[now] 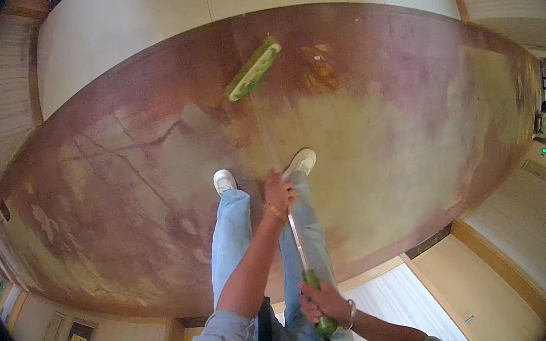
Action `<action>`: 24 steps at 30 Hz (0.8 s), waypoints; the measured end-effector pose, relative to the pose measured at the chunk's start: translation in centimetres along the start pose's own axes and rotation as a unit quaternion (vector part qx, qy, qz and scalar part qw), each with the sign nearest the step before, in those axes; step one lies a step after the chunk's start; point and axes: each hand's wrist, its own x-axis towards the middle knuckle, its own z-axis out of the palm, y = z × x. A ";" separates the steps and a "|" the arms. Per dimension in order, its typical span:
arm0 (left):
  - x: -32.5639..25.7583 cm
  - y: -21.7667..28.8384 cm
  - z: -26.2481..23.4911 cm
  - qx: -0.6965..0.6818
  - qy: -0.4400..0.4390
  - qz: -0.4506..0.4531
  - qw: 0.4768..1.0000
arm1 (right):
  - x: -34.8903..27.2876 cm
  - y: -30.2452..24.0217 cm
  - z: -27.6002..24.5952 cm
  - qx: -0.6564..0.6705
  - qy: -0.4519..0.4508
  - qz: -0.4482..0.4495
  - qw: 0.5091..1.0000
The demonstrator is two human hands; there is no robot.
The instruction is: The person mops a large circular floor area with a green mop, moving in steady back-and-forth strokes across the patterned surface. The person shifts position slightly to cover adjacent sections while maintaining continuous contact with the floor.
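My left shoe (223, 180) stands on the reddish-brown marble floor (117, 191), a white sneaker below the blue denim of my jeans (230, 238). My left hand (279, 194) is extended forward and wrapped around the metal shaft of the mop (253, 69) at a high point on the pole; the fingers are curled closed about the shaft, and a bracelet sits on that wrist. The shaft runs from this grip forward and slightly left to the green flat mop head, which lies on the floor well ahead of my feet (tilted diagonally, its right end farther from me). My right shoe (300, 163) stands just beside the left hand in the view, slightly ahead of the left shoe. My right hand (323, 304) is closed in a fist around the green handle grip at the near end of the pole, close to my body, with a bracelet on the wrist. A pale wall borders the far edge of the floor.
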 end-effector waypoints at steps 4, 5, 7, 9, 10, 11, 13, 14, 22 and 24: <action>-5.4 6.2 -4.7 0.009 0.079 0.028 0.996 | 2.5 2.4 2.7 -0.035 -0.060 0.016 0.997; -6.5 7.5 -6.0 0.049 0.132 0.045 0.989 | 3.1 2.7 3.5 -0.042 -0.075 0.016 0.996; -7.6 9.2 -9.0 0.098 0.231 0.112 0.962 | 4.6 3.3 4.5 -0.071 -0.098 0.030 0.992; -7.5 8.5 -10.6 0.097 0.257 0.110 0.955 | 5.3 3.7 4.2 -0.124 -0.085 0.014 0.989; -6.8 7.6 -11.3 0.098 0.264 0.103 0.954 | 5.5 4.0 3.4 -0.163 -0.058 -0.009 0.985; -4.9 6.4 -11.2 0.061 0.270 0.049 0.960 | 5.5 3.5 2.5 -0.200 -0.030 -0.031 0.979; -1.0 0.9 -7.7 0.093 0.209 -0.058 0.972 | 3.7 2.1 -0.2 -0.190 0.021 -0.067 0.979; 5.4 -1.3 -16.9 0.198 0.121 0.007 0.973 | 4.0 1.8 0.4 -0.234 0.002 -0.080 0.969; 11.9 -8.9 -1.3 -0.061 -0.201 -0.091 0.973 | 0.5 -0.4 -1.9 -0.170 0.145 -0.173 0.959; 8.7 -6.9 0.7 -0.070 -0.163 -0.098 0.979 | -1.6 -1.0 -2.1 -0.192 0.124 -0.156 0.961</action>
